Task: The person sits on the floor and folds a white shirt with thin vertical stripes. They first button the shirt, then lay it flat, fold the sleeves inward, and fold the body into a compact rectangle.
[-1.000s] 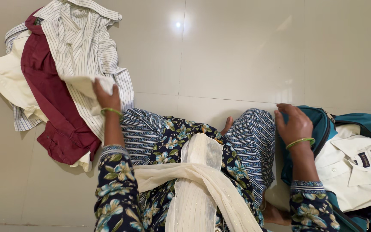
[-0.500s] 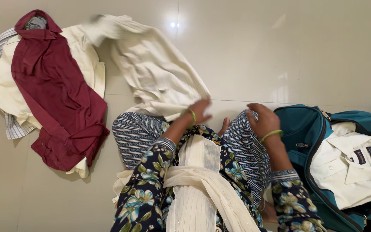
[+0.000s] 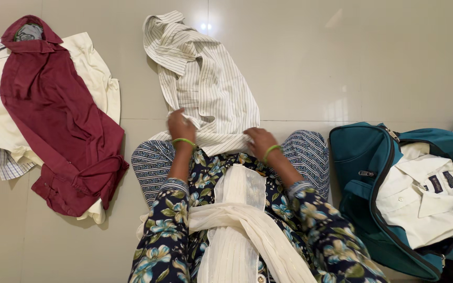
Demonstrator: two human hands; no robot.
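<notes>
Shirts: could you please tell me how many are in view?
5, perhaps more hidden: striped shirt under both hands, maroon shirt atop a cream shirt and checked shirt, white shirt in the teal bag.

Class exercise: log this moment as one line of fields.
left hand: on white striped cotton shirt | right hand: on its hem | shirt: spread on pale tiled floor | beside: open teal fabric bag

Looks like a home, prob. a bedroom or living rm. Glossy cream tiled floor [image 3: 315, 57] w/ grout lines, ceiling light reflected in it. Person sits on the floor itself. Everyday clothes about: maroon shirt [image 3: 53, 110] on a pile, striped shirt [image 3: 205, 89], open teal travel bag [image 3: 363, 173] w/ folded white shirt [image 3: 420, 204] inside.
</notes>
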